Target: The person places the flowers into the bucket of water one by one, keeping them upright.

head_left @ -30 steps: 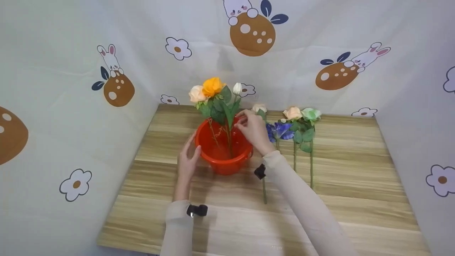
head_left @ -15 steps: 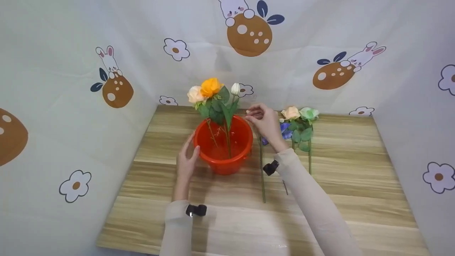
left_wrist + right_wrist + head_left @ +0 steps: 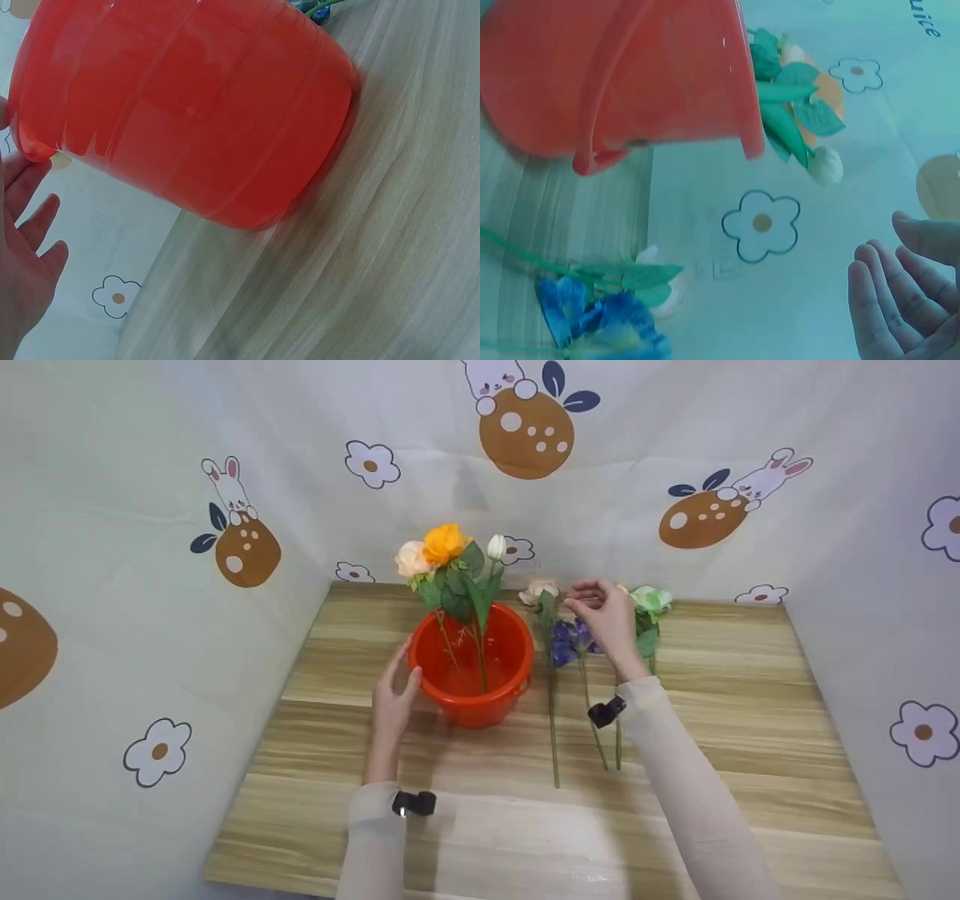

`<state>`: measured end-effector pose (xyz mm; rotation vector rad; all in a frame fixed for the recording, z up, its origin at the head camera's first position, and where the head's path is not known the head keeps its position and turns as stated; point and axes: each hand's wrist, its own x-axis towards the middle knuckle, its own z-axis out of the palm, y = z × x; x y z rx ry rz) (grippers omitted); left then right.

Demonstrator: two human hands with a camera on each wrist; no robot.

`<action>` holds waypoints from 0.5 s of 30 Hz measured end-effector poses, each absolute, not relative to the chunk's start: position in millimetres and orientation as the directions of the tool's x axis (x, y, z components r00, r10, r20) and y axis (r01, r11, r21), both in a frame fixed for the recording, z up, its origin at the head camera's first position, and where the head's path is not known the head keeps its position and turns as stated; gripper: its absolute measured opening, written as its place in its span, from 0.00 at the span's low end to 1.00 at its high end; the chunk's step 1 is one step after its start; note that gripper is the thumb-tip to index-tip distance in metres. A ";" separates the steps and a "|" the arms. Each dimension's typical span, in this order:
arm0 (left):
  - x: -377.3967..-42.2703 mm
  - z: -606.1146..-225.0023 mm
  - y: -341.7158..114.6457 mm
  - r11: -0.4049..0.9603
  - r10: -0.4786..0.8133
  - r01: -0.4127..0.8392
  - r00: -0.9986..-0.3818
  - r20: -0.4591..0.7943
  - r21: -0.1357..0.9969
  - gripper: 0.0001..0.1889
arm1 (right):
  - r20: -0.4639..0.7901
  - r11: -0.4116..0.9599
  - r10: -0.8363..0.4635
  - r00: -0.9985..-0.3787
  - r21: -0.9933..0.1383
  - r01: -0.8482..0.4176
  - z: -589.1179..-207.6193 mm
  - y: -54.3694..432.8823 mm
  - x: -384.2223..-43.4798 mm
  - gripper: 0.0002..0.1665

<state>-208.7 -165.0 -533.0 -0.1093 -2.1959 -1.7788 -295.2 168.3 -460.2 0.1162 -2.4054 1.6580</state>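
A red plastic bucket [image 3: 478, 714] stands on the table, holding a peach rose [image 3: 413, 559], an orange rose [image 3: 445, 544] and a white tulip [image 3: 496, 547]. My left hand [image 3: 391, 701] rests against its left side, relaxed fingers [image 3: 30, 184] touching the rim. To the right, my right hand [image 3: 611, 622] hovers above flowers lying on the table, fingers loosely bent and nothing between them. Beneath and beside it are a purple-blue flower [image 3: 564, 643] and a pale pink flower [image 3: 538, 592]. A light green rose [image 3: 652, 599] lies just beyond; another peach bloom is mostly hidden behind this hand.
The wooden table [image 3: 315, 780] meets a printed cloth [image 3: 420, 495] hanging at the back and sides. Long green stems [image 3: 555, 735] of the lying flowers point toward the front. The bucket's handle [image 3: 604, 90] hangs down on its right side.
My right hand has moved right, from the bucket's rim past the pale pink flower to above the other lying flowers. The left hand has stayed at the bucket.
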 end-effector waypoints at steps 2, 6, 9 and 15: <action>-209.2 -533.6 -164.9 0.217 -0.138 0.248 -0.950 0.281 0.944 0.25 | 0.214 0.351 0.079 -0.974 -0.920 -0.174 -463.1 178.2 -295.2 0.16; -210.3 -534.0 -164.0 0.210 -0.144 0.251 -0.948 0.283 0.945 0.25 | 0.199 0.316 0.120 -0.973 -0.936 -0.153 -470.4 198.2 -295.7 0.17; -210.3 -533.9 -163.3 0.215 -0.148 0.256 -0.945 0.290 0.942 0.25 | 0.203 0.310 0.157 -0.966 -0.939 -0.147 -476.9 213.3 -296.4 0.17; -209.5 -534.7 -162.8 0.219 -0.167 0.247 -0.944 0.286 0.944 0.25 | 0.180 0.320 0.236 -0.955 -0.942 -0.099 -487.3 241.5 -294.7 0.19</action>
